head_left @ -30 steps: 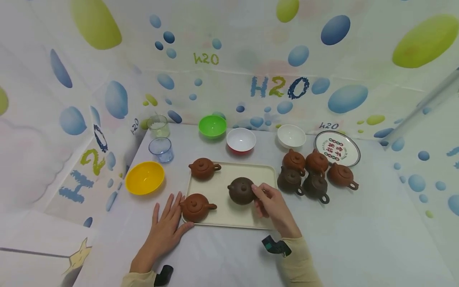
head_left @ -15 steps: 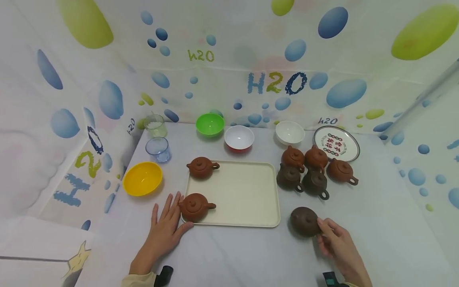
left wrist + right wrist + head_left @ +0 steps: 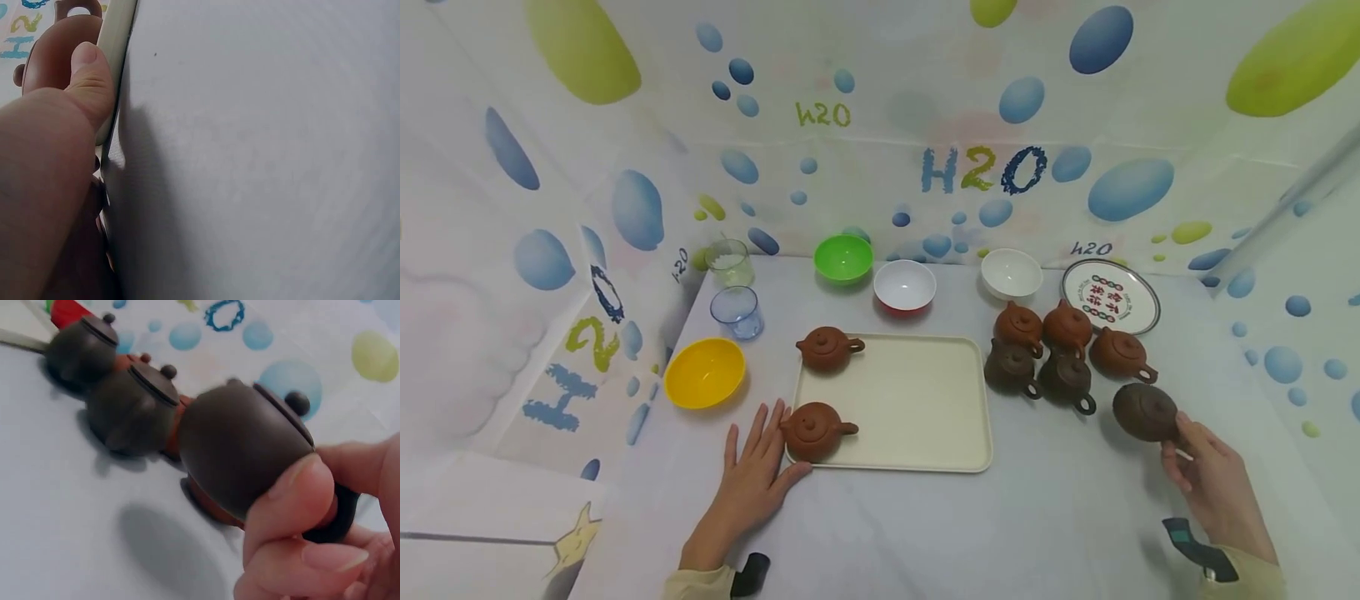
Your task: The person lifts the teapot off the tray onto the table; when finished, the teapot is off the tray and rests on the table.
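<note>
In the head view my right hand (image 3: 1217, 479) pinches the handle of a dark brown teapot (image 3: 1145, 412) at the right side. Its shadow falls apart from it in the right wrist view, so the teapot (image 3: 240, 440) is off the table. My left hand (image 3: 751, 479) lies with fingers spread at the left front corner of a cream tray (image 3: 917, 408), thumb against its rim. Two reddish-brown teapots stand on the tray's left side: a front teapot (image 3: 814, 432) beside my left fingers and a back teapot (image 3: 827, 348).
Right of the tray cluster two dark teapots (image 3: 1011, 367) and three reddish-brown teapots (image 3: 1120, 353). Behind them lies a patterned plate (image 3: 1111, 296). Along the back stand a white bowl (image 3: 1011, 273), a red-and-white bowl (image 3: 904, 287) and a green bowl (image 3: 843, 258); a yellow bowl (image 3: 705, 373) and two glasses (image 3: 737, 312) stand left.
My right hand has carried the dark teapot off the tray, first right and toward me, then farther right and back beside the teapot cluster. My left hand has stayed at the tray's corner.
</note>
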Demonstrator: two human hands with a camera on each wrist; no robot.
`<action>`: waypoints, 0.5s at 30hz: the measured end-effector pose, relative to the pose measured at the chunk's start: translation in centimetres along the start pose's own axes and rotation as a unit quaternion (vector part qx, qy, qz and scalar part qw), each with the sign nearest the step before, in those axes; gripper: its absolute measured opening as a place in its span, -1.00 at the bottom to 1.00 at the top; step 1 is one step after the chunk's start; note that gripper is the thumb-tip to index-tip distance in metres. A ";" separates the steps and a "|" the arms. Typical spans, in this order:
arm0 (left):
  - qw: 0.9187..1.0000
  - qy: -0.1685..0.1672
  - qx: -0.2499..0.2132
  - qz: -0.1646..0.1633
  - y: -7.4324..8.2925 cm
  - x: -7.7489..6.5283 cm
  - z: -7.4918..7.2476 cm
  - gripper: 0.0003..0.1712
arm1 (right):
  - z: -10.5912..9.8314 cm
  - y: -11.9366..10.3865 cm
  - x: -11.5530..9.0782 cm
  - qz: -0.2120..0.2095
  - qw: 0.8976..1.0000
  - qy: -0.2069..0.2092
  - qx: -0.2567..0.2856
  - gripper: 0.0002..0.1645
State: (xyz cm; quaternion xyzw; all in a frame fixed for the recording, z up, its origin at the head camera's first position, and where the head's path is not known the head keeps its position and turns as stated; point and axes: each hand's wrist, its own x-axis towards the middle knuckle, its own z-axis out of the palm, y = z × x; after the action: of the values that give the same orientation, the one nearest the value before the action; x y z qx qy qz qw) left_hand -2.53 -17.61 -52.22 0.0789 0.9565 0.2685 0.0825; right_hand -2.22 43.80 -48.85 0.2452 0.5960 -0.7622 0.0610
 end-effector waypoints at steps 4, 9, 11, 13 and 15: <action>1.000 -0.003 -0.002 -0.004 0.1 -0.1 -0.1 0.06 | -0.2 -0.5 1.6 0.009 1.000 -0.008 0.022 -0.73; 1.000 -0.004 -0.001 -0.006 0.0 -0.1 0.0 0.06 | 0.9 0.0 3.1 0.028 0.999 -0.019 0.022 -0.76; 1.000 -0.001 -0.003 -0.002 -0.1 -0.1 0.1 0.06 | 1.4 0.1 3.5 0.034 0.999 -0.009 0.015 -0.75; 1.000 0.003 -0.006 0.002 -0.2 -0.2 0.1 0.06 | 1.9 0.3 3.7 0.044 0.999 0.009 0.001 -0.72; 1.000 0.014 -0.004 0.009 -0.5 -0.2 0.3 0.06 | 2.4 0.4 4.0 0.053 0.998 0.022 -0.009 -0.70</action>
State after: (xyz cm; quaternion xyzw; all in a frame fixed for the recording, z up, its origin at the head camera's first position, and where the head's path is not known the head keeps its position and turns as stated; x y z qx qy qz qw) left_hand -2.36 -17.93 -52.69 0.0835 0.9558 0.2741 0.0665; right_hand -6.24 42.27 -50.57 0.2924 0.5904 -0.7468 0.0904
